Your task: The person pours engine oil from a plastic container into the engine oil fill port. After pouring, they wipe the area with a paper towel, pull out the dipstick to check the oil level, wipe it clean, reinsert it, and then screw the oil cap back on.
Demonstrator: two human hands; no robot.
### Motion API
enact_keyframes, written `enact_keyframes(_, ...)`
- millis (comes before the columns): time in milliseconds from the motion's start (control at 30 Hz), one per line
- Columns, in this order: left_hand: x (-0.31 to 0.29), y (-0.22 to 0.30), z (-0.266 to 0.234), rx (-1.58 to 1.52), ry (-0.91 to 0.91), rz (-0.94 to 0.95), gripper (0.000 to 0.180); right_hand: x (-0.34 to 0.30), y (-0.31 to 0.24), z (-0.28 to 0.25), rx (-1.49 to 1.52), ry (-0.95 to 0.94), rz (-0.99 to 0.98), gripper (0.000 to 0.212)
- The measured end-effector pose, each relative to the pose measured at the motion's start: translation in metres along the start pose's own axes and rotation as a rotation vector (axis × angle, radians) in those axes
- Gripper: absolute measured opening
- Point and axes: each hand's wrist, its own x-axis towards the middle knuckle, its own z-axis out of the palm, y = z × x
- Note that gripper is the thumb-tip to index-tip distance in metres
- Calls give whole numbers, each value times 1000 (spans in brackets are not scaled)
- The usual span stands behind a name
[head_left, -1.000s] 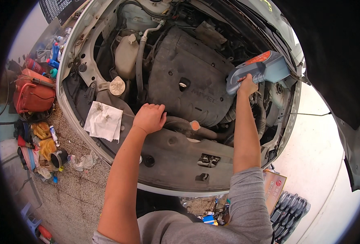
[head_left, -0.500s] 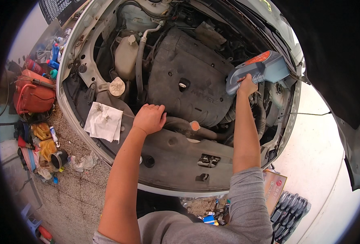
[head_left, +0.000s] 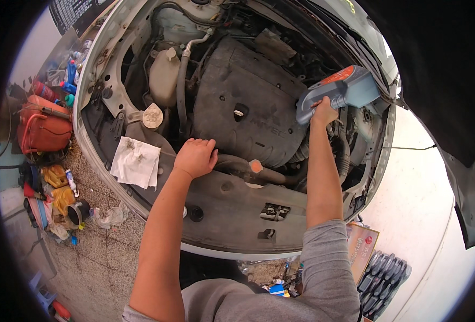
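Note:
My right hand (head_left: 324, 112) is closed round the handle of a grey-blue motor oil jug (head_left: 359, 88) with an orange label. It lies tilted on its side over the right part of the engine bay; its mouth is hidden. My left hand (head_left: 195, 157) leans on the rear edge of the black front panel cover (head_left: 232, 220), fingers together and curled over that edge, fingertips partly hidden. Between and beyond the hands is the dark plastic engine cover (head_left: 248, 102), with a small pale part showing in its opening. A stained white paper towel (head_left: 135, 162) lies left of my left hand.
A pale fluid tank (head_left: 163, 78) and a round beige cap (head_left: 152, 116) sit on the left of the bay. An orange-red cap (head_left: 256, 166) lies near the middle. The raised hood (head_left: 441, 70) is at right. A red container (head_left: 45, 126) and yellow jugs stand on the left floor.
The view has shifted very slightly. Both hands and the jug hold nearly the same places and tilt as before.

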Motion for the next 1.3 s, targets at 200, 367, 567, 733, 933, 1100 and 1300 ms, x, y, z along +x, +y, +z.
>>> enact_keyframes(200,0,0,0,4,-21,-8,16,0,2,2,37,30,-23,10)
enact_keyframes(367,0,-1,0,-2,-16,-6,16,0,2,1,48,18,-27,10)
enact_keyframes(567,0,-1,1,1,2,4,17,0,1,1,38,18,-7,11)
enact_keyframes(733,0,-1,2,8,-8,-3,17,0,1,1,61,3,-7,11)
enact_keyframes(933,0,-1,1,11,-7,-6,16,1,3,1,54,18,1,8)
enact_keyframes(1100,0,-1,1,8,-9,-1,18,2,5,0,37,18,-7,8)
enact_keyframes(1300,0,0,1,6,-17,-5,19,2,6,0,44,15,-10,8)
